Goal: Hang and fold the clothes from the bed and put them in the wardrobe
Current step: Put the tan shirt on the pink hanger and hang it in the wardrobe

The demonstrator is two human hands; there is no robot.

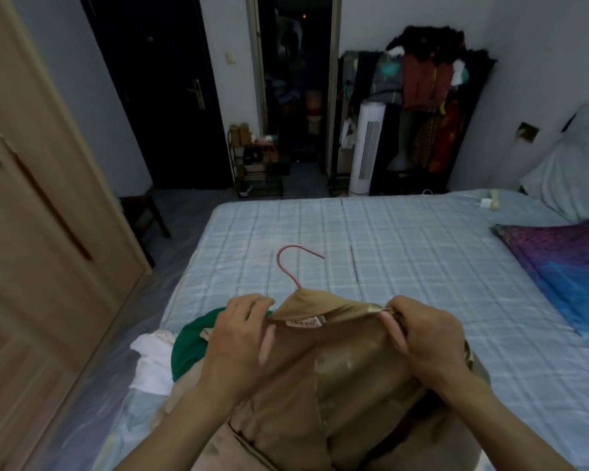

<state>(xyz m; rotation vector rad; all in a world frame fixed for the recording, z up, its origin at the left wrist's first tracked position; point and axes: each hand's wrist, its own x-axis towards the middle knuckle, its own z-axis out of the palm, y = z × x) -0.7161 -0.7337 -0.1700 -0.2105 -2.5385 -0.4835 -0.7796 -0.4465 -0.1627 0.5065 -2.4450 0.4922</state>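
Observation:
A tan satin garment [334,375] lies at the near edge of the bed [405,253], with a pink hanger [295,263] inside its neck and the hook pointing away from me. My left hand [238,338] holds the left side of the collar, fingers curled over the fabric. On the right shoulder, my right hand [419,338] pinches the cloth between thumb and fingers. Under the left hand lie a green garment [187,348] and a white one [152,365]. The light wooden wardrobe [34,232] stands at the left with its doors closed.
A folded purple and blue cloth [561,277] lies on the bed's right side, near a pale pillow [572,178]. Beyond the bed are a white tower fan [368,151], a loaded clothes rack [429,107], a shoe rack [255,161] and a dark stool [143,215].

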